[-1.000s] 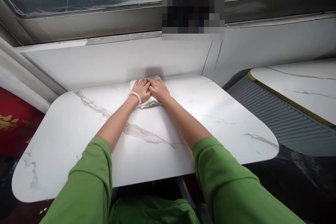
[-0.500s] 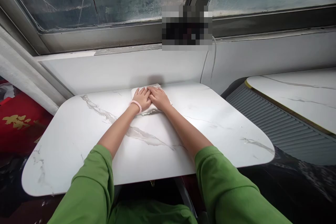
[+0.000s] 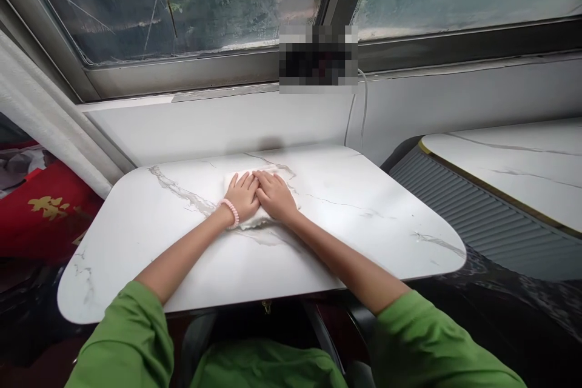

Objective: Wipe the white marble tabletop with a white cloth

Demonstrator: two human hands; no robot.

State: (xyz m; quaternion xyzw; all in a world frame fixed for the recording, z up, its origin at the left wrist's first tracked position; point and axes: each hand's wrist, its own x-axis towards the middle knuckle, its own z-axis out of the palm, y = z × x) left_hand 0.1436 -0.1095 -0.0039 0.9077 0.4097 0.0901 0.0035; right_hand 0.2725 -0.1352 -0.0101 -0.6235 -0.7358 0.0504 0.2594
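Note:
A folded white cloth (image 3: 261, 222) lies on the white marble table (image 3: 364, 224), near its middle. My left hand (image 3: 243, 197), with a pink bead bracelet at the wrist, lies flat on the cloth with fingers stretched out. Right beside it, touching it, my right hand (image 3: 275, 197) presses flat on the same cloth. Most of the cloth is hidden under both palms. Green sleeves cover my upper arms.
A white wall panel and a window sill (image 3: 218, 92) rise just behind the table. A second marble table (image 3: 513, 163) stands at the right beyond a grey ribbed surface (image 3: 477, 212). Red fabric (image 3: 45, 212) lies at the left, beside a white curtain (image 3: 50, 127).
Both hands have slid the cloth back from the table's far edge toward me, to the middle. The view has tilted up, showing more window.

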